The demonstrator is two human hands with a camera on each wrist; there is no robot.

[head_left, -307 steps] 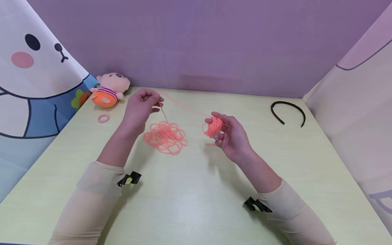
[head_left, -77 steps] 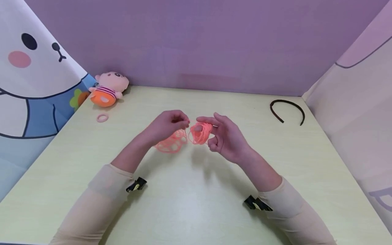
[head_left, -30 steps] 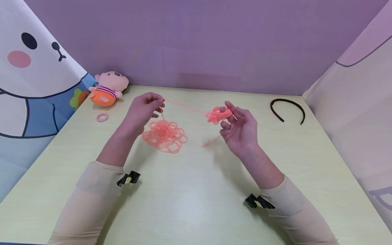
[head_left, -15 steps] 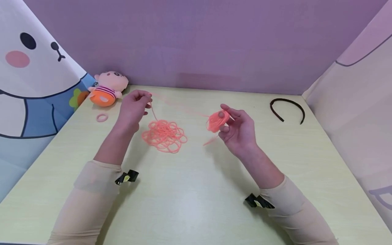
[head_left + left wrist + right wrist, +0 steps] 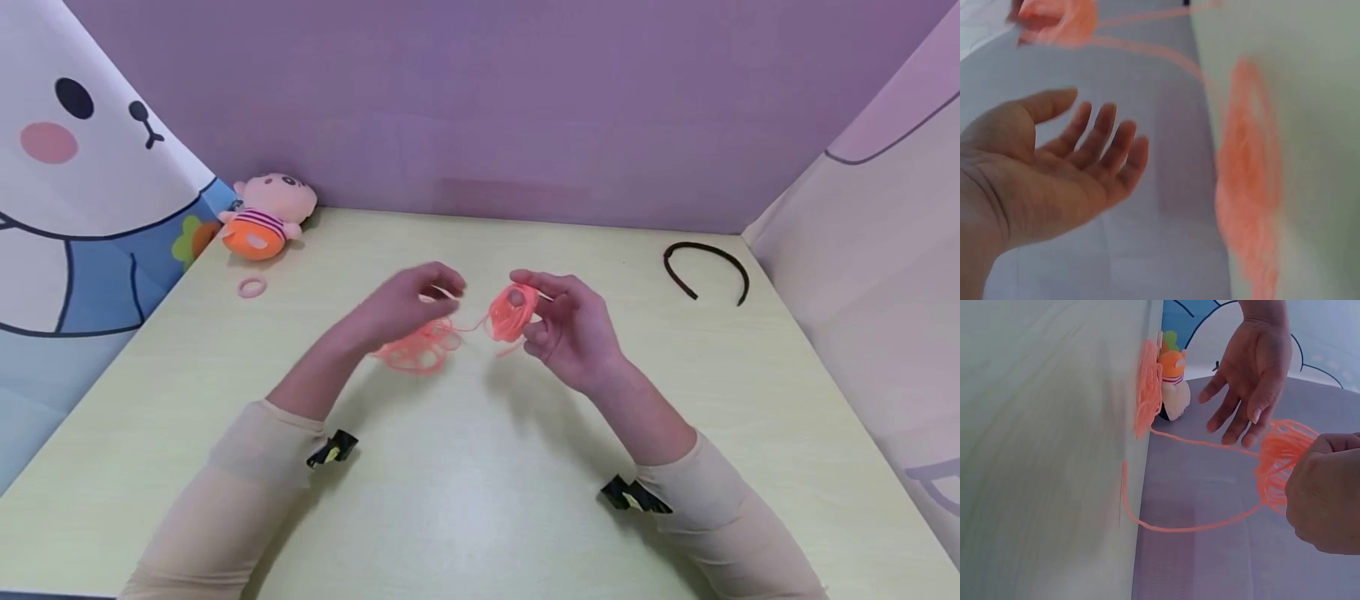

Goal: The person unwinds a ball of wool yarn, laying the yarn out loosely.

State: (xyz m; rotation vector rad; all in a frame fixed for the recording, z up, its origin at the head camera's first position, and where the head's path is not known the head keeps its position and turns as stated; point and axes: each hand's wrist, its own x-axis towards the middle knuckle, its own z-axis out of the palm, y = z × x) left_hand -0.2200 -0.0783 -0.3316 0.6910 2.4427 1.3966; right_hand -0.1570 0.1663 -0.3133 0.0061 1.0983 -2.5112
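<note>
A coil of coral-coloured cord (image 5: 512,313) hangs in the air at my right hand (image 5: 573,333), which holds it with its fingers in the loops. My left hand (image 5: 401,307) is just left of the coil, fingers loosely bent and apart, nothing between them; the left wrist view shows its bare palm (image 5: 1054,175). Beneath the left hand, a loose pile of the same cord (image 5: 416,350) lies on the table, partly hidden by that hand. One strand runs from pile to coil. In the right wrist view, a loose cord end (image 5: 1179,530) hangs from the coil down to the table.
At the back left of the table (image 5: 465,500) sits a pink plush toy (image 5: 266,218) with an orange bottom. A small pink ring (image 5: 251,287) lies in front of it. A dark headband (image 5: 708,247) lies at the back right. A purple backdrop (image 5: 480,108) rises behind the table.
Half a second ago my left hand pinched the strand farther left and drew it out; it has since let go and moved right, towards the coil. My right hand has shifted slightly left and down.
</note>
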